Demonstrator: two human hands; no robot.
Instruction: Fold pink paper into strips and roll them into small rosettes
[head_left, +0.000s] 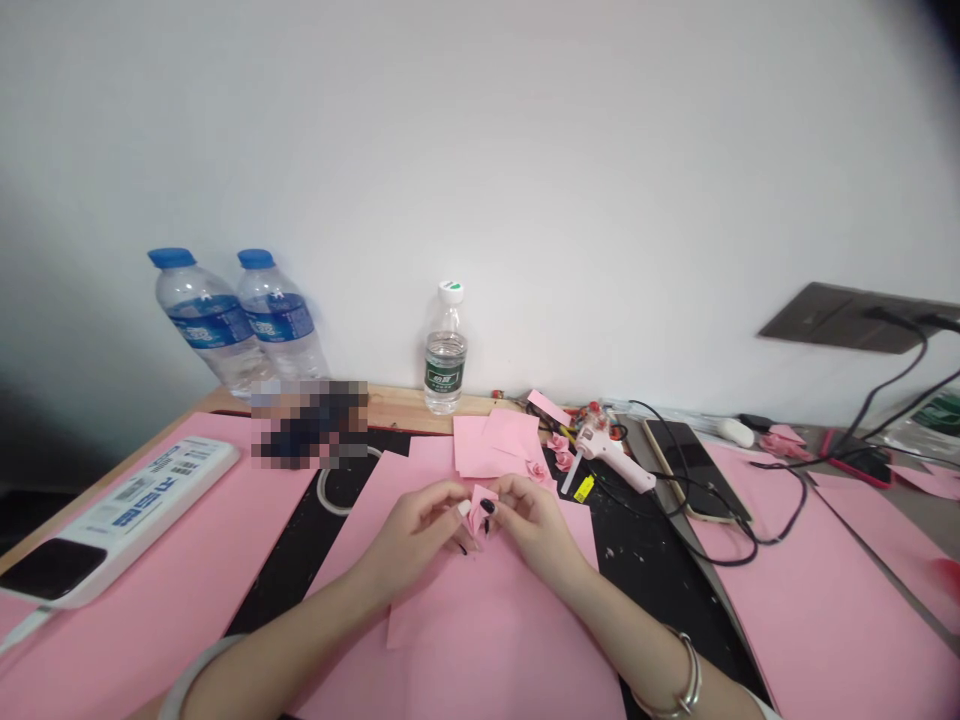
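Between my two hands is a small folded piece of pink paper [478, 508], raised over the middle of the desk. My left hand [427, 520] pinches its left side between thumb and fingers. From the other side, my right hand [532, 525] grips it the same way, with a dark-nailed thumb against the folds. Fingers hide part of the folded paper. Beneath both hands lie large pink sheets [487, 640]. Just beyond them are several small pink paper flowers [561, 458] and some smaller pink paper pieces [487, 445].
A pale pink glue gun [615, 460] with a black cord lies right of the flowers, beside a phone [694, 470]. A small water bottle [446, 360] and two large bottles [281, 320] stand along the wall. A white power bank-like device [127, 515] rests at left.
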